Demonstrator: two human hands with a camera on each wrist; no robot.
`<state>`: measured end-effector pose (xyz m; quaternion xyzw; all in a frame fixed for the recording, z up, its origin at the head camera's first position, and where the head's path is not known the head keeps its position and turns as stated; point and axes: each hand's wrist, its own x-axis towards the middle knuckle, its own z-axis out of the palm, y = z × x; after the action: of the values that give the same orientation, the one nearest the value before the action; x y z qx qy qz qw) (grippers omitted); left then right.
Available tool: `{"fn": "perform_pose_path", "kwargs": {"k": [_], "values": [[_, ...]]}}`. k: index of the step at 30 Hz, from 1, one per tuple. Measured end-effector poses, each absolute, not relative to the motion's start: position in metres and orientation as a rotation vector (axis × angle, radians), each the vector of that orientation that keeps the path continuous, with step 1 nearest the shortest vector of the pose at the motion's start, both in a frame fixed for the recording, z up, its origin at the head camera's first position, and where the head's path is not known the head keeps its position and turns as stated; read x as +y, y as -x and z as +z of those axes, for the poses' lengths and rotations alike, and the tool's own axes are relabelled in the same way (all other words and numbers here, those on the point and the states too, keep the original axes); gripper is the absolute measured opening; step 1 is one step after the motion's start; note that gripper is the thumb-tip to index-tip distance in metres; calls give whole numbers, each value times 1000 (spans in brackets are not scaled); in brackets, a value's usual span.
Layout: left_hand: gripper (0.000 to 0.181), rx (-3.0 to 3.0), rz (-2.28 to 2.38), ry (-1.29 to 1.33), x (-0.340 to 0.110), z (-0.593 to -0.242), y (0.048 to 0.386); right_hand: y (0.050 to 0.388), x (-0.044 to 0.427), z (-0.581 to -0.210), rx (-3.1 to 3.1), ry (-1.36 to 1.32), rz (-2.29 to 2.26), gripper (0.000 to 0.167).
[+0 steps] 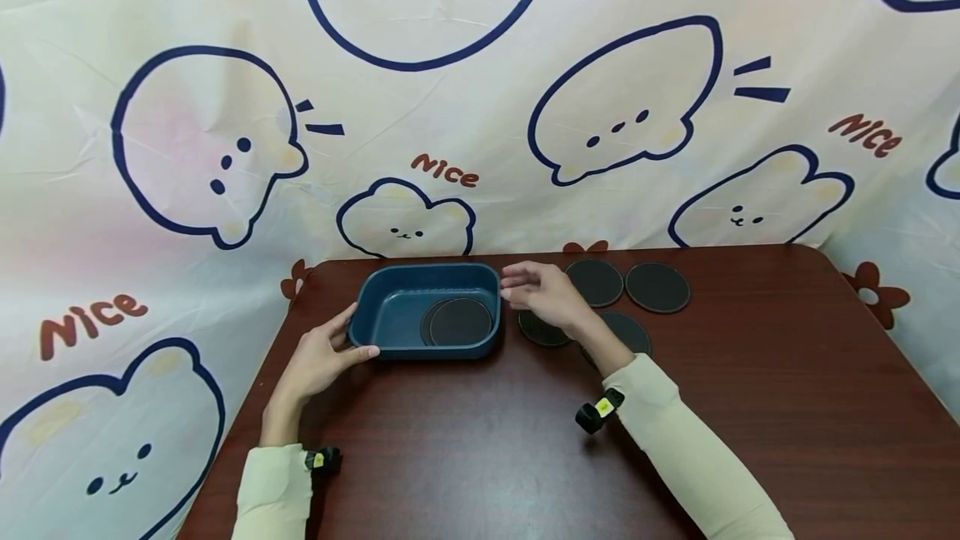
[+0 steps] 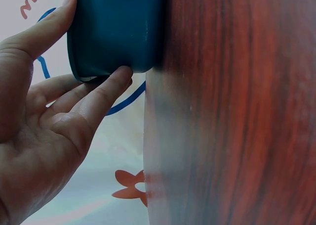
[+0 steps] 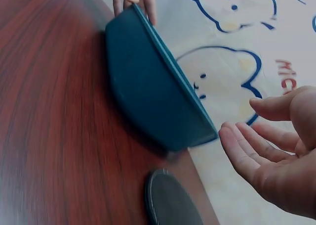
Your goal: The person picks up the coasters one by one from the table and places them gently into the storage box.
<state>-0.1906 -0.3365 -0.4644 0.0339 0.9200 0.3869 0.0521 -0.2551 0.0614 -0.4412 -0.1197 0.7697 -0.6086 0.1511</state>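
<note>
A blue rectangular dish [image 1: 431,352] stands at the table's far edge, left of the middle. Inside it, toward the right end, two round black coasters [image 1: 461,322] overlap. My left hand [image 1: 318,361] holds the dish's left end, thumb at the front corner and fingers along the side; the left wrist view shows those fingers against the dish wall [image 2: 118,27]. Just off the right rim hovers my right hand [image 1: 551,298], fingers loosely extended and holding nothing. The right wrist view shows a small gap between its fingertips and the dish [image 3: 148,81].
Several more black coasters [image 1: 657,287] lie on the brown wooden table [image 1: 480,440] right of the dish, some partly hidden under my right hand and forearm. Behind the table hangs a pale printed cloth [image 1: 480,107].
</note>
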Motion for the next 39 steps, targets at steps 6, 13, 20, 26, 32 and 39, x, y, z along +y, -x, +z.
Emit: {"fn": "perform_pose_path", "kwargs": {"k": [6,13,20,26,32,39], "values": [[96,2806,1176,-114,-337,-465,190,255,92,-450,2143,273,-1812,48],[97,2805,1176,-106,-338,-467,187,255,128,-461,2122,241,-1844,54],[93,2801,1187,-97,-335,-466,187,257,164,-468,2171,192,-1851,58],[93,2796,1192,-84,-336,-464,188,259,189,-470,2188,143,-1854,60],[93,2794,1197,-80,-336,-464,188,259,209,-472,2189,120,-1865,63],[93,2797,1189,-79,-336,-465,189,260,229,-477,2220,71,-1839,65]]}}
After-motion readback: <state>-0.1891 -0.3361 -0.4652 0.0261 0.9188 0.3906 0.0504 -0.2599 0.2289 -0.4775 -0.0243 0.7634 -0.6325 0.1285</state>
